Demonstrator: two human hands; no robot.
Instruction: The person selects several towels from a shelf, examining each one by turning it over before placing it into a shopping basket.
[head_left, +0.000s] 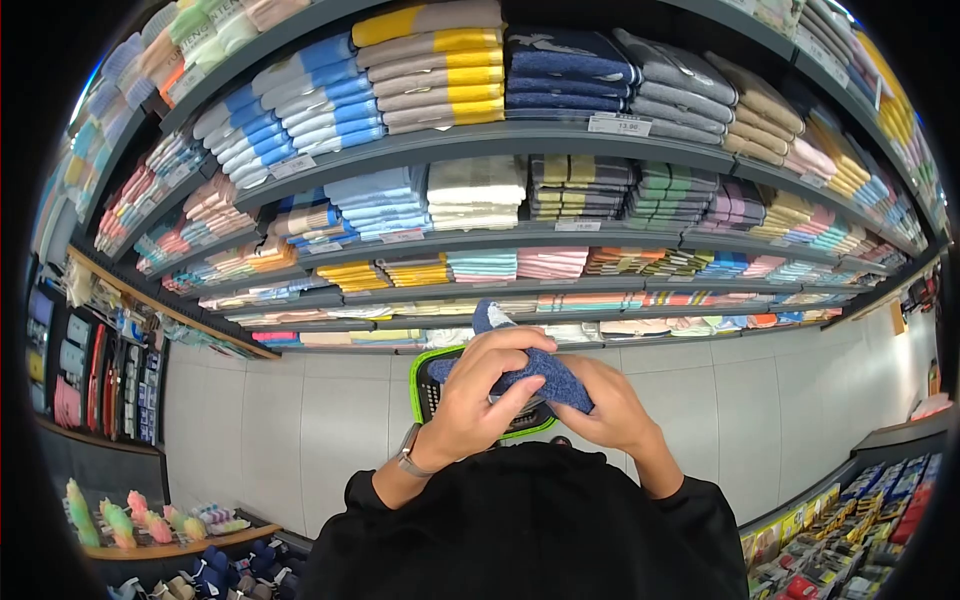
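**Shop aisle, towel shelves (pixel 600 240) ahead of your hands**

Your left hand (pixel 485 385) curls over the blue cloth (pixel 548 378); your right (pixel 612 405) grips its near end, fingers hidden. It slants from beyond the left fingers to the right palm, basket (pixel 415 385) below.

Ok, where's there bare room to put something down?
Floor tiles left of the green-rimmed basket, and right of it beyond the right hand. Crowded: wall shelves packed with folded towels, and above the basket, where left hand and right grip blue cloth.
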